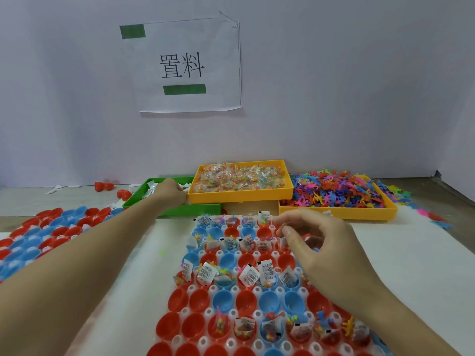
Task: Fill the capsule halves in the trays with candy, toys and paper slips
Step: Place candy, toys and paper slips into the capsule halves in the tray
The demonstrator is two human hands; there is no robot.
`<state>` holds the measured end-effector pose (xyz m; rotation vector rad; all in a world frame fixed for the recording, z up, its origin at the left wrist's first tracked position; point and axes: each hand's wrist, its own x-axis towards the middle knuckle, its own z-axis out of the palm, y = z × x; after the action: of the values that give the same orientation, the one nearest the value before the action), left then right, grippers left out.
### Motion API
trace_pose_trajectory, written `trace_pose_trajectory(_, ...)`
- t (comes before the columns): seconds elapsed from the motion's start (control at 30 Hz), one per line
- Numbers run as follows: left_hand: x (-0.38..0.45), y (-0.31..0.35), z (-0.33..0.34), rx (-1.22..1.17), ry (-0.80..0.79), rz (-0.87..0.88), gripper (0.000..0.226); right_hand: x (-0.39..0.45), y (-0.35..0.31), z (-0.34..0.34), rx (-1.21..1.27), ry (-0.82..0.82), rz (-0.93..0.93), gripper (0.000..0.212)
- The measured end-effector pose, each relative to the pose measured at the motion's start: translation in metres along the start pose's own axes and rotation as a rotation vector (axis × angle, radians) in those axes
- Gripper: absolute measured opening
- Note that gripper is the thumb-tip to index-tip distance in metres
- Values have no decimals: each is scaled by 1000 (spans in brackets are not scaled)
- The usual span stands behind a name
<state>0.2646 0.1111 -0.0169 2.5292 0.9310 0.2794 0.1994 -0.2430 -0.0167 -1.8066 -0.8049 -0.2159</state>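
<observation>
A white tray (232,292) in front of me holds rows of red and blue capsule halves. Some rows carry paper slips, candy and small toys; other rows are empty. My right hand (318,245) hovers over the right end of the upper rows, its thumb and curled fingers pinching a paper slip (283,242) above a capsule. My left hand (169,192) reaches into the green tray (190,209) of paper slips, fingers curled down into them with the fingertips hidden. A yellow tray of candy packets (240,179) and a yellow tray of coloured toy figures (336,195) stand behind.
A second tray of red and blue capsule halves (48,235) lies at the left. Loose red halves (104,186) and stray slips sit near the back wall. Toy figures spill off the right tray onto the table. A paper sign (189,65) hangs on the wall.
</observation>
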Motion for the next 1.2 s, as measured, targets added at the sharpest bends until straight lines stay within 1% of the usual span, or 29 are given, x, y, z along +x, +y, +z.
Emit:
trace_pose_trajectory(0.07, -2, -5, -4, -43, 47, 18, 13, 0, 0, 0, 1, -6, -2, 26)
trace_pose_trajectory(0.17, -6, -11, -8, -163, 105, 48, 27, -1, -1, 1, -4, -12, -4, 26)
trace_pose_trajectory(0.23, -9, -12, -11, -255, 176, 55, 32, -1, -1, 1, -7, -14, -3, 25)
trace_pose_trajectory(0.3, -13, -12, -13, -338, 261, 61, 33, -1, -1, 1, -6, -14, -4, 25)
trace_pose_trajectory(0.4, -22, -10, -21, -472, 360, 75, 28, 0, -1, 1, -12, -14, -9, 25)
trace_pose_trajectory(0.47, -30, -6, -26, -559, 396, 73, 23, -1, -1, 1, -17, -13, -9, 25)
trace_pose_trajectory(0.57, -50, -1, -34, -652, 391, 92, 9, -1, -2, 1, -16, -16, -8, 24)
trace_pose_trajectory(0.7, -98, 3, -38, -788, 353, 187, 2, -2, -3, 1, -14, -16, -8, 24)
trace_pose_trajectory(0.77, -131, 3, -38, -809, 306, 250, 6, -1, -4, 0, -20, -10, -20, 25)
trace_pose_trajectory(0.8, -148, 2, -38, -812, 249, 284, 6, -1, -4, 0, -23, -8, -24, 25)
trace_pose_trajectory(0.9, -194, -2, -36, -805, -18, 415, 6, -2, -5, 0, -26, -7, -30, 25)
trace_pose_trajectory(0.97, -214, -4, -31, -793, -161, 485, 12, -2, -5, 1, -29, -14, -30, 27)
trace_pose_trajectory(1.07, -226, -7, -25, -754, -342, 552, 21, -2, -5, 3, -33, -23, -27, 28)
trace_pose_trajectory(1.13, -228, -8, -25, -695, -439, 586, 18, -2, -5, 3, -37, -22, -25, 27)
trace_pose_trajectory(1.2, -229, -10, -27, -614, -498, 624, 11, -2, -5, 3, -42, -20, -23, 26)
